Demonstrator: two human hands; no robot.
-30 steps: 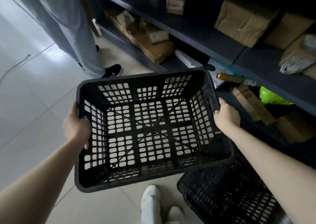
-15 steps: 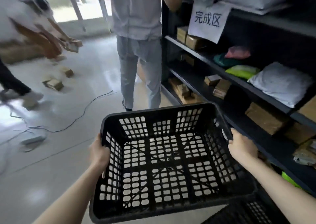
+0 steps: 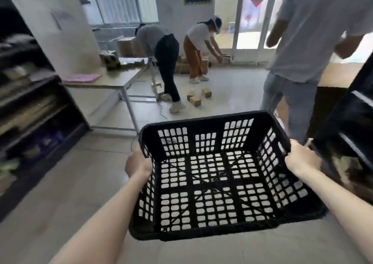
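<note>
I carry an empty black plastic basket (image 3: pixel 203 122) with slotted walls and floor, held in the air in front of me. My left hand (image 3: pixel 138 164) grips its left rim and my right hand (image 3: pixel 301 158) grips its right rim. Nothing lies inside the basket, and the tiled floor shows through its slots.
A person in a white shirt and jeans (image 3: pixel 298 62) stands close on the right. Dark shelving (image 3: pixel 30 106) runs along the left, and another dark shelf unit (image 3: pixel 351 126) is at the right. A table (image 3: pixel 113 80) stands ahead on the left. Two people bend over boxes, with small cartons (image 3: pixel 198 97) on the floor.
My view has swung up and left from the right-hand shelves to the open room. The basket stays in both hands. The second basket on the floor has left the view.
</note>
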